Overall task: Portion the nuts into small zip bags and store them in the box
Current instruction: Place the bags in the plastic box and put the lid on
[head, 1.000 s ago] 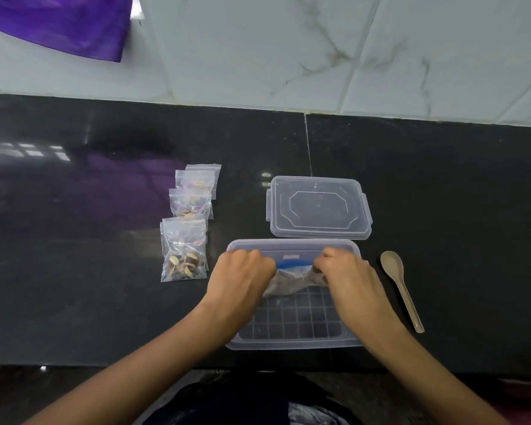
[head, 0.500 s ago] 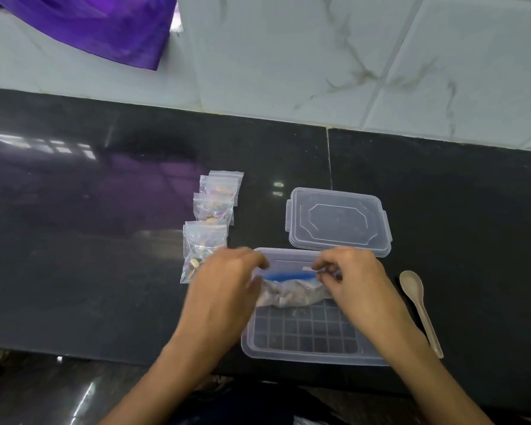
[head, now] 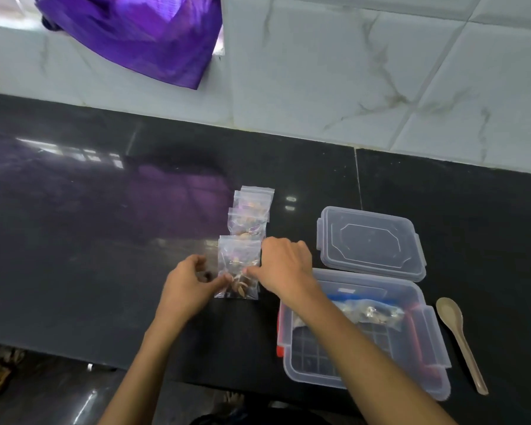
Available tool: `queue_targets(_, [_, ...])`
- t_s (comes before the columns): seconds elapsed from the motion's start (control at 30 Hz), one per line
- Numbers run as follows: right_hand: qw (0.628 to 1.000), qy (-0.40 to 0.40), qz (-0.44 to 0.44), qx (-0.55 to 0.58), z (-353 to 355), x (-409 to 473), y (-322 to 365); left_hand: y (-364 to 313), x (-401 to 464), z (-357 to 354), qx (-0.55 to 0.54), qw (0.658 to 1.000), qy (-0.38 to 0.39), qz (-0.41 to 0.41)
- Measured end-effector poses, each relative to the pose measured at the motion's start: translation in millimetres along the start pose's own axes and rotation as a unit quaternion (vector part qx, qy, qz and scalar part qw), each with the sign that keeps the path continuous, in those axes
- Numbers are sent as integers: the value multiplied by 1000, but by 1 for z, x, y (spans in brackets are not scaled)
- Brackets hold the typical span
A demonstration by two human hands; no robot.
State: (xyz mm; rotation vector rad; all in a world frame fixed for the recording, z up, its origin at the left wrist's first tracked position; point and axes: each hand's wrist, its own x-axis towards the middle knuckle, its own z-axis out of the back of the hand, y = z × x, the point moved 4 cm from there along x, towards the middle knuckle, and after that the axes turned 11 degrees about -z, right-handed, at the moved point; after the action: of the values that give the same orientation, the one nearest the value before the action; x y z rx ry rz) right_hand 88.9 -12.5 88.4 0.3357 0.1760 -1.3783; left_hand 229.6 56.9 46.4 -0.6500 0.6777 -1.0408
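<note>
Several small clear zip bags of nuts lie in a row on the black counter. Both hands are at the nearest small bag (head: 239, 265). My left hand (head: 188, 283) pinches its lower left edge. My right hand (head: 284, 266) pinches its right edge. The other small bags (head: 249, 214) lie just behind it. To the right, the clear plastic box (head: 365, 384) stands open, with a larger blue-topped zip bag of nuts (head: 368, 311) lying inside at its far end.
The box lid (head: 371, 240) lies flat behind the box. A beige spoon (head: 460, 338) lies to the right of the box. A purple cloth (head: 141, 35) hangs over the tiled wall at the back left. The counter's front edge runs just below my forearms.
Both hands let go of the large bag, which now lies in the box, and moved left to the nearest small bag. The camera view shifted left.
</note>
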Motion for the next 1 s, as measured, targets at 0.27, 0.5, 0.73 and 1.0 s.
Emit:
queue_targets(0.27, [996,55,-68,-8,-23,18,6,15,23,-23,-97,994,52,-3])
queue_targets(0.5, [989,118,-87,13,-26,27,4,18,31,-20,-103,992,78,6])
queue_targets(0.73, [988,117,-81,55,-26,29,3,19,31,-25,-165,985,56,9])
queue_targets(1.0, [944,122,-46,303,-3,15,-9,-9,8,3,-226,973,-14,-40])
